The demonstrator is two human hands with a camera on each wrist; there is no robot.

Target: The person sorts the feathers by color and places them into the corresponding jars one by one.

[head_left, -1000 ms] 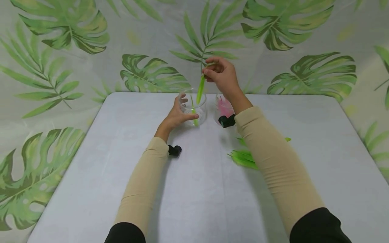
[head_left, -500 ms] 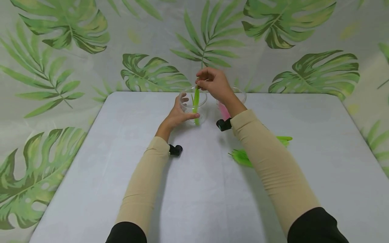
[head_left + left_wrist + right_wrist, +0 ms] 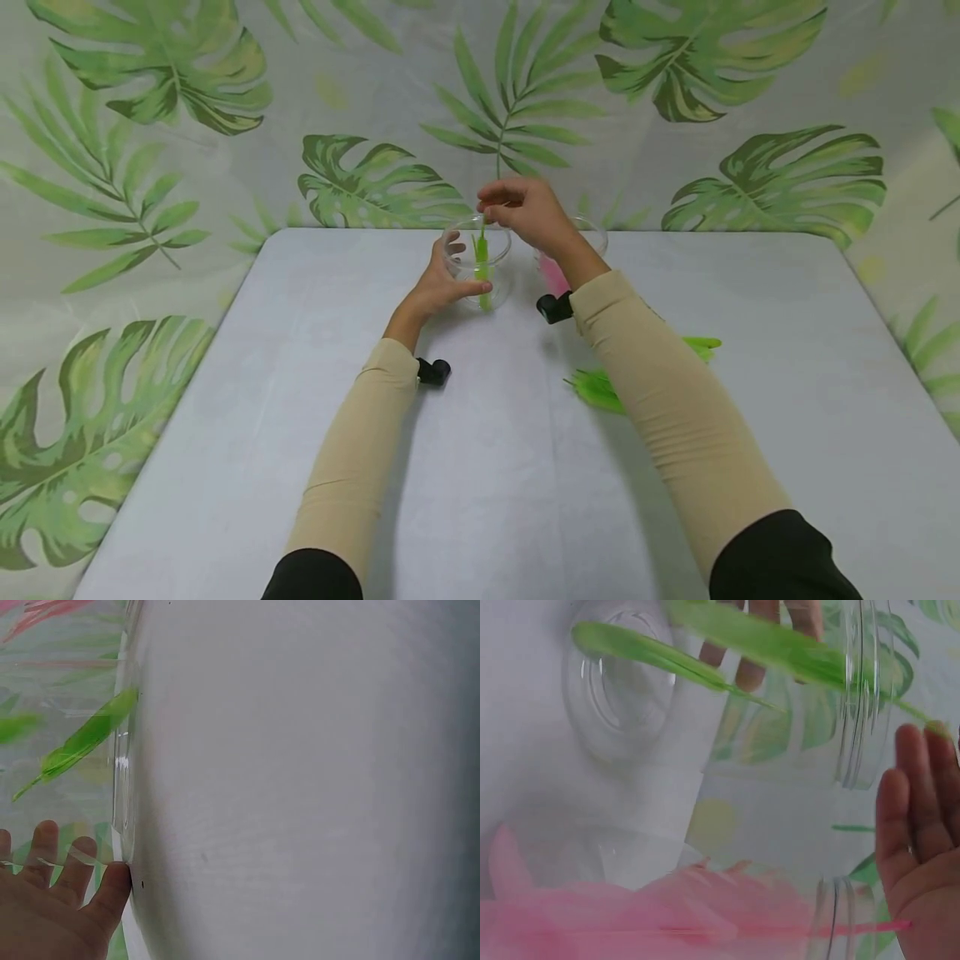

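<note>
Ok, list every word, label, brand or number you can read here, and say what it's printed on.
There are none to read.
The clear jar held by the left hand is unmarked.
The jar of pink feathers shows no label.
The table and the leaf-print backdrop carry no text.

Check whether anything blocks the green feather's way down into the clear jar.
Nothing visible does. The right hand pinches the green feather by its top, its lower part already inside the open-mouthed clear plastic jar, which the left hand grips. The jar of pink feathers stands apart.
</note>
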